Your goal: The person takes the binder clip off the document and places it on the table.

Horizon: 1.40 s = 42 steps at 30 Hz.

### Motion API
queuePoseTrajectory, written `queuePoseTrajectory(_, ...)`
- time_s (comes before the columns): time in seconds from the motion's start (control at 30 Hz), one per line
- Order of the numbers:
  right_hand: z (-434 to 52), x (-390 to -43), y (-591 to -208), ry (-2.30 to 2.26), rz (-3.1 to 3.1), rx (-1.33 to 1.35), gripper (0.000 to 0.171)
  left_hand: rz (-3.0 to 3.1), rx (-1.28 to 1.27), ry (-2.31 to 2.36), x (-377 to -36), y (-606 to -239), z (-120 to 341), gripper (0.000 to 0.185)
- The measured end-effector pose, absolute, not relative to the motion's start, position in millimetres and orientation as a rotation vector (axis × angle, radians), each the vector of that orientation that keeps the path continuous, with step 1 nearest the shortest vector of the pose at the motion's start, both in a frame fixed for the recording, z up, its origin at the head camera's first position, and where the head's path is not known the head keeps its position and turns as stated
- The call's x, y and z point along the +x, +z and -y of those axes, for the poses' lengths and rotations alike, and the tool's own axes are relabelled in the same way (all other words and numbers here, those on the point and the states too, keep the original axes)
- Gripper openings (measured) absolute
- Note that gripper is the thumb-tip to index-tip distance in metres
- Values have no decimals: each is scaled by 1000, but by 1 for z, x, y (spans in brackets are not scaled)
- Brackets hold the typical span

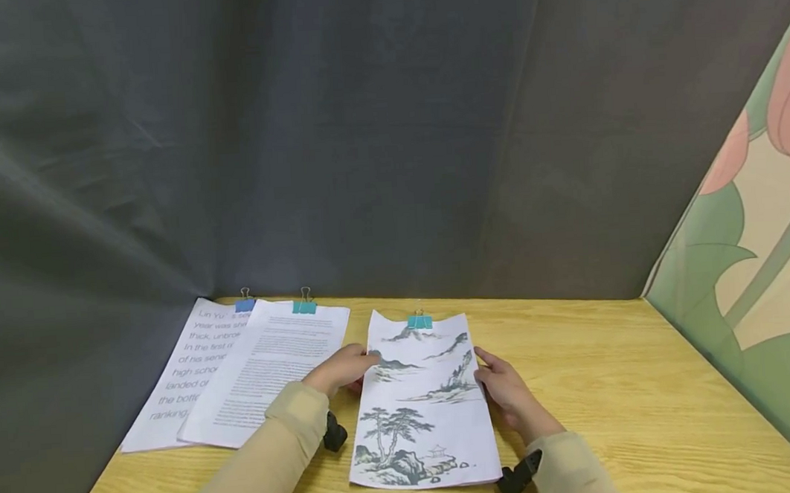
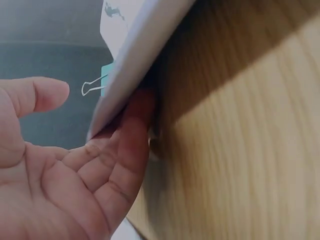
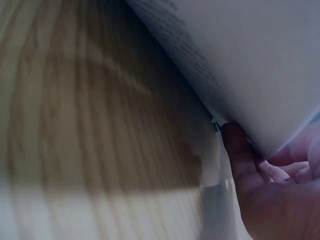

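A clipped stack of sheets with an ink landscape print (image 1: 423,401) lies on the wooden table (image 1: 644,397), a teal binder clip (image 1: 420,321) at its far end. My left hand (image 1: 344,370) is at its left edge. In the left wrist view the fingers (image 2: 132,135) are tucked under the raised sheets (image 2: 145,40), the thumb is held off them, and the clip (image 2: 97,86) shows beyond. My right hand (image 1: 506,393) holds the right edge with its thumb on top. In the right wrist view its fingers (image 3: 240,150) curl beneath the paper (image 3: 250,60).
Two clipped stacks of printed text overlap on the left: one (image 1: 277,372) under a teal clip (image 1: 304,305), another (image 1: 180,377) under a blue clip (image 1: 244,304). Grey cloth (image 1: 295,132) closes the back and left. A floral panel (image 1: 757,257) bounds the right.
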State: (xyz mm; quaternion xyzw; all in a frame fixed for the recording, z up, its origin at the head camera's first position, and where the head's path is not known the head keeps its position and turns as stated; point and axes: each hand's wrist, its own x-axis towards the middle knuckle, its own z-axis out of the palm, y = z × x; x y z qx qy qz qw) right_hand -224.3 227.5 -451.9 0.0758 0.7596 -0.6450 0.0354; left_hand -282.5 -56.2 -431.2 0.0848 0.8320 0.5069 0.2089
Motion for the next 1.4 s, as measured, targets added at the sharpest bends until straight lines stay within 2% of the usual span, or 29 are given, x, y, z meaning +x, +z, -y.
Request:
queuePoseTrajectory(0.17,-235,-218,-450,-1995,-2337,238,57,-2327,285,1383,-286,-434,41,22)
queuePoseTrajectory(0.4,-246,-212,-449,-1970,-2379,276,56,-2396,312,1345,-290,-436,27,49)
queuePoseTrajectory(0.73,-260,-205,-449,-1944,-2403,297,56,-2378,397,1392,-281,-431,6,60)
queuePoseTrajectory(1.0,-269,-203,-449,-1926,-2408,309,55,-2406,418,1406,-276,-434,-5,34)
queuePoseTrajectory(1.27,-280,-200,-449,-1866,-2456,347,54,-2439,419,1394,-285,-434,-11,29)
queuePoseTrajectory(1.4,-285,-196,-447,-1855,-2472,334,54,-2432,406,1410,-291,-432,-16,31)
